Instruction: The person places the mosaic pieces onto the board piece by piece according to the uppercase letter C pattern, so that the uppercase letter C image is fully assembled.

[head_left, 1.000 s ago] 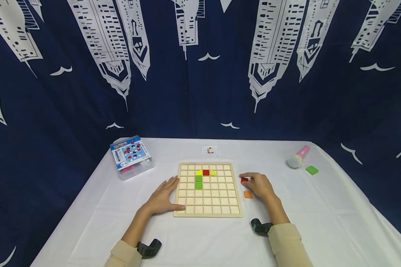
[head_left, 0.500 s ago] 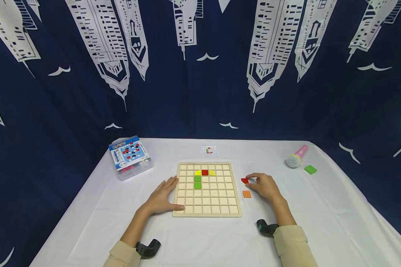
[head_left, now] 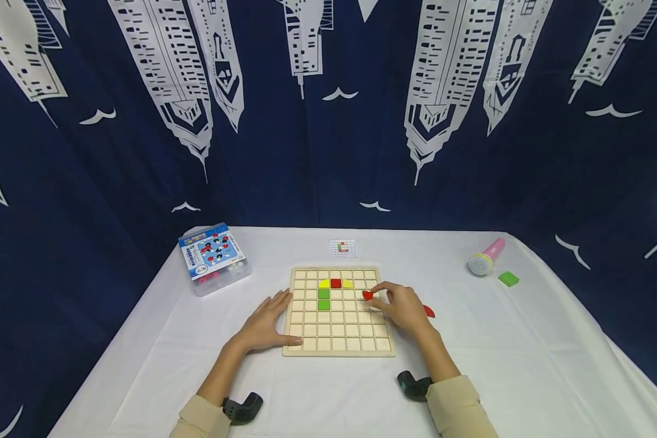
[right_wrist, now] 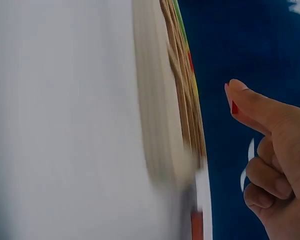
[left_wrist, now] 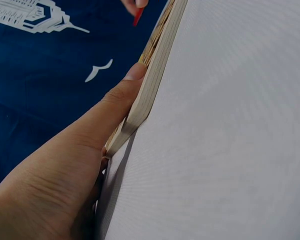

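On the wooden grid board point(head_left: 338, 329), two yellow tiles point(head_left: 324, 284), one red tile point(head_left: 336, 283) and two green tiles point(head_left: 323, 294) are already set. The right hand point(head_left: 405, 307) pinches a red piece point(head_left: 367, 295) above its right part, unplaced; another red piece point(head_left: 429, 311) lies further right. The left hand point(head_left: 265, 322), relaxed, touches its left edge.

Navy backdrop point(head_left: 306, 152) with white towers point(head_left: 454, 48), white tabletop point(head_left: 317, 395), pale gridded board point(head_left: 339, 334), red piece point(head_left: 367, 295), green squares point(head_left: 323, 305), yellow tiles point(head_left: 348, 284), pink microphone point(head_left: 492, 249)

No text legible; print on blue-white label point(head_left: 212, 252) of plastic box point(head_left: 229, 279) too small.
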`<state>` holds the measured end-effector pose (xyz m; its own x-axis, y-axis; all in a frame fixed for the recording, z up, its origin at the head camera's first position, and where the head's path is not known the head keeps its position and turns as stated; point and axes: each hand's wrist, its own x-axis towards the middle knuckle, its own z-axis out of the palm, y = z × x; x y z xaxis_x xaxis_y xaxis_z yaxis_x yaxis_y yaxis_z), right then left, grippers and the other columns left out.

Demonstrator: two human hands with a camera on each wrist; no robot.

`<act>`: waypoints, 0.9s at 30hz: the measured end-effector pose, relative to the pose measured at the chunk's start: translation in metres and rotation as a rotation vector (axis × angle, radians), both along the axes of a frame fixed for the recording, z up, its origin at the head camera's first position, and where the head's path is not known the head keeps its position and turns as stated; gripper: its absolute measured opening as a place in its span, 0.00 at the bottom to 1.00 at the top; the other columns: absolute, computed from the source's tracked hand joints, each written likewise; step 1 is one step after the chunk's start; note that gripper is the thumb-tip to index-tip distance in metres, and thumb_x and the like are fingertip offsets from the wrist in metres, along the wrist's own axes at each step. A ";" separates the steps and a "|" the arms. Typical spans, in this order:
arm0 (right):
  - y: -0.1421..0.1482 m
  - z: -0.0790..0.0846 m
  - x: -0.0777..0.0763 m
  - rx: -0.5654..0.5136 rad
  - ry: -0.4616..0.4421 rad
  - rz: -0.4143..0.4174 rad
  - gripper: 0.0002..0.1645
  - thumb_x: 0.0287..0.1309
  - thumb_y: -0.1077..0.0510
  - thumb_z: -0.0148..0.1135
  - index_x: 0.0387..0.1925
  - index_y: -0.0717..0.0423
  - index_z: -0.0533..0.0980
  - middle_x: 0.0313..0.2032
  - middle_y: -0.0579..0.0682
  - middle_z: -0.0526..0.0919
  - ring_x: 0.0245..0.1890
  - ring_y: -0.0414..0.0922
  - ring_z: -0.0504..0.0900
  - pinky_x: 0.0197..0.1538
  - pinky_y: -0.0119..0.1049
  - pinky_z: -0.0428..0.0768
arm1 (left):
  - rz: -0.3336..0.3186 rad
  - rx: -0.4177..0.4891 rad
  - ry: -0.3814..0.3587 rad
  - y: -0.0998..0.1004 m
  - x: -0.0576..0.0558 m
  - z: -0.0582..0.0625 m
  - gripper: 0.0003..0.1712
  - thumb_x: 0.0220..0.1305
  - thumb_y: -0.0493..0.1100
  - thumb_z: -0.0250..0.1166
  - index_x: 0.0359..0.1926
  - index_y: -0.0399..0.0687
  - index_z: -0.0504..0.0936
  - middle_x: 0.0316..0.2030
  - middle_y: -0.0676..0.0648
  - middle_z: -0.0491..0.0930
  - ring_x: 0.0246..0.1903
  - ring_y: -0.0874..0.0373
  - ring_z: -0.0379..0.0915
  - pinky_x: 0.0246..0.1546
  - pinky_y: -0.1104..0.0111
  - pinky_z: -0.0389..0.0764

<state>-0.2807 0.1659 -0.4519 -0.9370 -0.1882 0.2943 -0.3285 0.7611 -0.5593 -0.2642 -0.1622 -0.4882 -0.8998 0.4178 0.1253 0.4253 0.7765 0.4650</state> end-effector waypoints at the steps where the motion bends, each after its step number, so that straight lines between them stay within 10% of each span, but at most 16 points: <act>1: -0.009 0.000 0.002 -0.005 0.003 0.020 0.18 0.46 0.48 0.71 0.39 0.51 0.81 0.10 0.42 0.58 0.12 0.37 0.53 0.15 0.29 0.52 | 0.000 0.000 -0.002 0.000 0.000 0.000 0.66 0.37 0.74 0.66 0.70 0.41 0.53 0.70 0.46 0.49 0.69 0.53 0.40 0.68 0.59 0.42; 11: -0.072 -0.010 0.015 0.005 0.033 0.183 0.16 0.45 0.47 0.71 0.36 0.48 0.82 0.09 0.38 0.55 0.12 0.33 0.49 0.15 0.27 0.50 | 0.000 -0.012 0.003 0.000 -0.002 -0.003 0.66 0.38 0.74 0.66 0.70 0.42 0.52 0.70 0.47 0.49 0.69 0.53 0.40 0.68 0.58 0.42; 27: -0.077 -0.019 0.014 0.046 0.037 0.204 0.16 0.46 0.47 0.70 0.37 0.47 0.82 0.10 0.37 0.61 0.12 0.33 0.54 0.14 0.27 0.55 | 0.009 -0.008 -0.029 0.000 -0.001 0.000 0.66 0.38 0.74 0.65 0.71 0.44 0.52 0.70 0.48 0.48 0.69 0.53 0.38 0.68 0.58 0.41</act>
<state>-0.2663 0.0887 -0.4713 -0.8668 -0.3866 0.3150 -0.4981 0.7011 -0.5102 -0.2657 -0.1618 -0.4885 -0.9069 0.4102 0.0962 0.4045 0.7839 0.4711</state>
